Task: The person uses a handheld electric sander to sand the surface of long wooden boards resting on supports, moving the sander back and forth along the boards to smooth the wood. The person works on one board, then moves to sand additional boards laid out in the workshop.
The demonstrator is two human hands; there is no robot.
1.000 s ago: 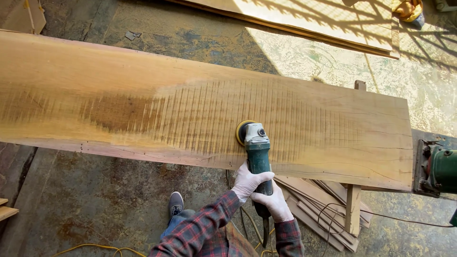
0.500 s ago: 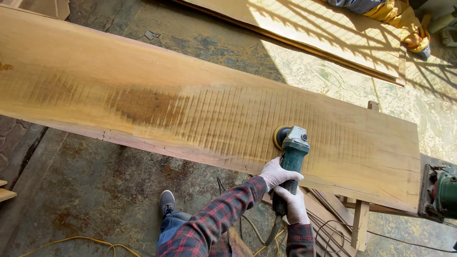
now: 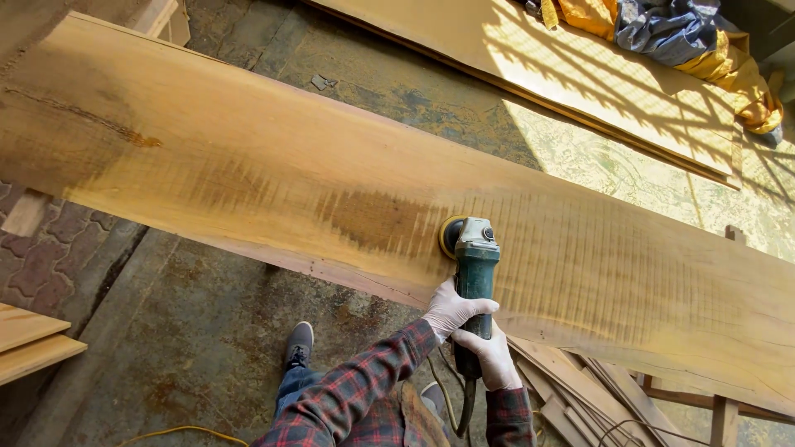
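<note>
A long wide wooden plank [image 3: 273, 174] runs across the view, with a darker ridged patch near its middle. A green angle grinder [image 3: 472, 265] with a sanding disc [image 3: 450, 235] rests on the plank's near part. My left hand [image 3: 454, 309], in a white glove, grips the grinder's body. My right hand [image 3: 493, 356], also gloved, grips the rear of the handle just below. Both plaid sleeves reach up from the bottom of the view.
A second plank [image 3: 580, 74] lies on the floor beyond, with a heap of cloth [image 3: 687, 37] at top right. Thin wood strips [image 3: 571, 389] and a cable [image 3: 451, 406] lie under the plank. My shoe [image 3: 298, 343] stands on the concrete. Boards [image 3: 29, 339] stick in at left.
The grinder and both hands have travelled along the plank, from its lighter right part to the darker ridged patch near the middle. The grip is unchanged.
</note>
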